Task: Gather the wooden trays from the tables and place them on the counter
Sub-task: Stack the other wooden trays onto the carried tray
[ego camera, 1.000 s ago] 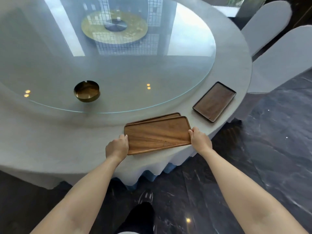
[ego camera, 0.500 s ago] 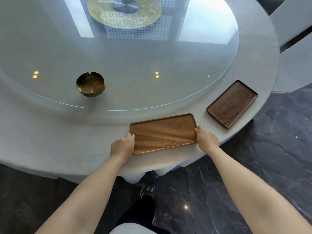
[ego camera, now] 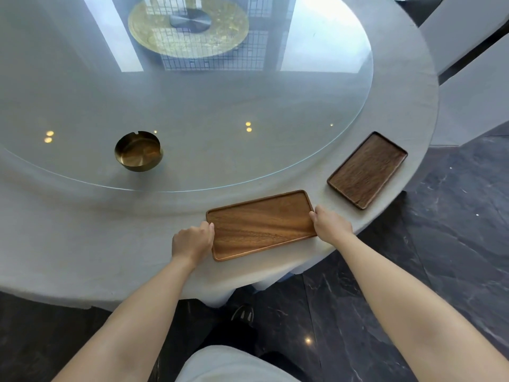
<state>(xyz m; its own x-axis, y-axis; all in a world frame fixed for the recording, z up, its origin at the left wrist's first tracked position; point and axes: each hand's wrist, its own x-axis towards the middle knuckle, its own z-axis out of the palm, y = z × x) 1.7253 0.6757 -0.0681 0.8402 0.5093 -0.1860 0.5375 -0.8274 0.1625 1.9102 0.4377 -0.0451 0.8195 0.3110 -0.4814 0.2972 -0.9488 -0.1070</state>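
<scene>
Two trays on the counter (ego camera: 399, 86). Near tray (ego camera: 261, 224): long axis left-right; your left hand (ego camera: 192, 241) and right hand (ego camera: 332, 226) grip its ends. Dark tray (ego camera: 367, 170): angled away rightward.

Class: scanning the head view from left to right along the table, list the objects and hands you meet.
Brass ashtray → left hand → lighter wooden tray → right hand → darker wooden tray.

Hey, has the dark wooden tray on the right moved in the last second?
No. The dark tray lies in the same spot near the table edge, right of the light tray; only the camera shifted.
</scene>
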